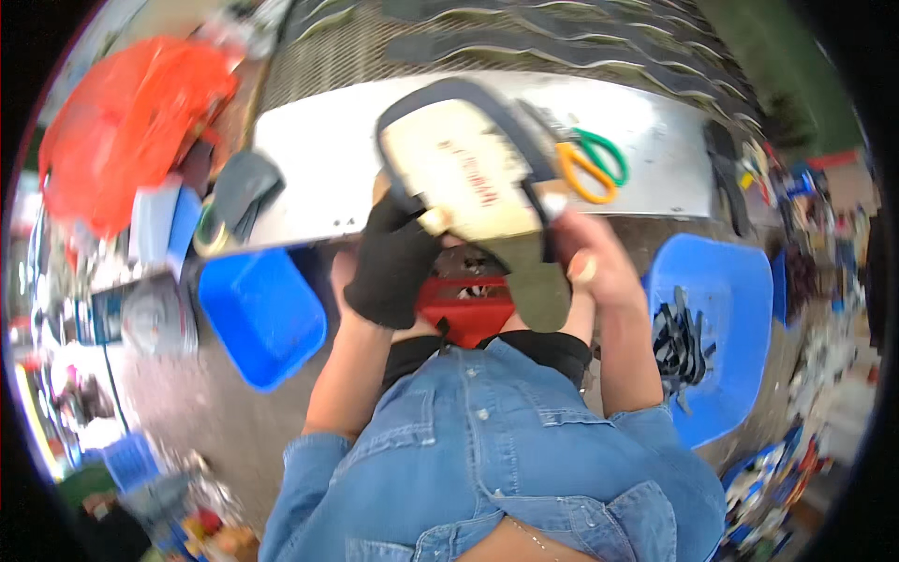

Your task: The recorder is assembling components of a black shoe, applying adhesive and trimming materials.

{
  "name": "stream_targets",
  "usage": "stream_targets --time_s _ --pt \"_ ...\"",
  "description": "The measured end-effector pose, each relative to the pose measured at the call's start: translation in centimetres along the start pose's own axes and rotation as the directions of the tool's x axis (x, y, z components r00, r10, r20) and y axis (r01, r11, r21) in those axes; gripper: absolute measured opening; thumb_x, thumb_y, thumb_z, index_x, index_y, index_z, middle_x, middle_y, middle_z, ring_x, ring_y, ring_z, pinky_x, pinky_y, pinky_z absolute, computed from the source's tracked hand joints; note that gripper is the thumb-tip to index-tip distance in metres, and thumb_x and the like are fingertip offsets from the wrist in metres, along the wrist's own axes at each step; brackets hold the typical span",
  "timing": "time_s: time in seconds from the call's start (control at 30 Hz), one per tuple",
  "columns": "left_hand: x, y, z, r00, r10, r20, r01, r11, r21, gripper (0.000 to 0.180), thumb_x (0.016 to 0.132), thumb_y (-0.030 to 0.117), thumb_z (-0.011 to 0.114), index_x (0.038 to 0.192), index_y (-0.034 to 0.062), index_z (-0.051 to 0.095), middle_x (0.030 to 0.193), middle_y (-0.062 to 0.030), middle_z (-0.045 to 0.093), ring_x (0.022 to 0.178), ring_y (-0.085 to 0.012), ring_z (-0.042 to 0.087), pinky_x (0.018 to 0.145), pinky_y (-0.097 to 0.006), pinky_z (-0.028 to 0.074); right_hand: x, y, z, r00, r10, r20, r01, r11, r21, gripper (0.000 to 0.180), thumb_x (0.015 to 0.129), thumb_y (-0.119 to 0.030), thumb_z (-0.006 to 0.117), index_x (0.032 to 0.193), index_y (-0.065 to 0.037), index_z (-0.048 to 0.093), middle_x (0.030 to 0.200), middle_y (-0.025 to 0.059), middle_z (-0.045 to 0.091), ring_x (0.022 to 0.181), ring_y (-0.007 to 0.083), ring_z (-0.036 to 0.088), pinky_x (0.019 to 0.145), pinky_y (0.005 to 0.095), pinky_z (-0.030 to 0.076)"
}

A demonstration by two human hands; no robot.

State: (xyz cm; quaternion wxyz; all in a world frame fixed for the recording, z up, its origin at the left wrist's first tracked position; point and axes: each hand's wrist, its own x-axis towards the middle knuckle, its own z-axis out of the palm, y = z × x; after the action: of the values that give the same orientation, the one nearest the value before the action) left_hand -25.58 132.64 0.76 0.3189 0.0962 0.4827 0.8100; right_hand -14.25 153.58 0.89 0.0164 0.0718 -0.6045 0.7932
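Between my hands, over the edge of the pale work surface (309,187), is a shoe sole piece (464,169) with a cream face, red printing, a dark rim and an olive-green end. My left hand (391,262), in a black fingerless glove, grips its left edge. At its right side, my right hand (599,258) closes on the same piece near a dark strap, pale covers on its thumb and a fingertip. Motion blurs the piece slightly. Just beyond it lie scissors (590,170) with an orange and a green handle loop.
Dark wavy strips (524,47) lie on a mesh rack behind the work surface. A blue basin (262,318) stands at left; another blue tub (721,356) at right holds dark strips (684,347). A red plastic bag (131,131) and grey curved pieces (245,187) sit at far left.
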Motion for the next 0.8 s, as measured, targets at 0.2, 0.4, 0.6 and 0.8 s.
stream_targets --time_s 0.2,0.4,0.6,0.8 --pt "1.9 -1.9 1.0 0.995 0.085 -0.053 -0.069 0.964 0.257 0.034 0.09 0.015 0.055 0.121 0.0017 0.049 0.108 -0.0114 0.06 0.093 -0.0194 0.06 0.077 -0.031 0.052 -3.6 -1.5 -1.1 0.952 0.162 -0.26 -0.166 0.986 0.006 0.075 0.073 -0.036 0.074 0.13 0.003 0.045 0.119 0.0118 0.055 0.101 0.0226 0.059 0.085 0.0346 0.048" --pt "2.0 -1.1 -1.6 0.998 0.06 0.005 -0.056 0.896 0.44 0.026 0.093 0.013 0.051 0.115 0.0008 0.055 0.098 -0.0106 0.063 0.085 -0.0168 0.061 0.072 -0.027 0.052 -11.3 -9.9 -19.1 0.599 -0.549 -0.583 -0.685 0.027 -0.728 0.06 0.066 -0.024 0.076 0.122 -0.011 0.057 0.107 0.0129 0.065 0.093 0.0234 0.064 0.082 0.034 0.049" --pt "0.7 -1.0 -9.5 0.97 0.148 -0.195 -0.066 0.925 0.374 0.021 0.093 0.012 0.053 0.111 0.0025 0.058 0.092 -0.0073 0.062 0.08 -0.0145 0.06 0.067 -0.025 0.051 -13.8 -10.5 -30.6 0.516 -0.481 -0.709 -0.841 -0.128 -0.525 0.064 0.061 -0.035 0.078 0.118 -0.014 0.058 0.106 0.0151 0.061 0.097 0.0311 0.06 0.081 0.0433 0.048" --pt "-5.0 2.7 -16.2 0.795 0.335 -0.506 0.006 0.829 0.559 0.023 0.091 0.015 0.057 0.111 0.0034 0.06 0.094 -0.0065 0.063 0.084 -0.0142 0.06 0.065 -0.026 0.051 -12.9 -7.9 -29.8 0.615 -0.461 -0.64 -0.733 -0.036 -0.679 0.079 0.057 -0.032 0.082 0.127 -0.011 0.052 0.111 0.0167 0.058 0.106 0.0348 0.054 0.09 0.0409 0.044"
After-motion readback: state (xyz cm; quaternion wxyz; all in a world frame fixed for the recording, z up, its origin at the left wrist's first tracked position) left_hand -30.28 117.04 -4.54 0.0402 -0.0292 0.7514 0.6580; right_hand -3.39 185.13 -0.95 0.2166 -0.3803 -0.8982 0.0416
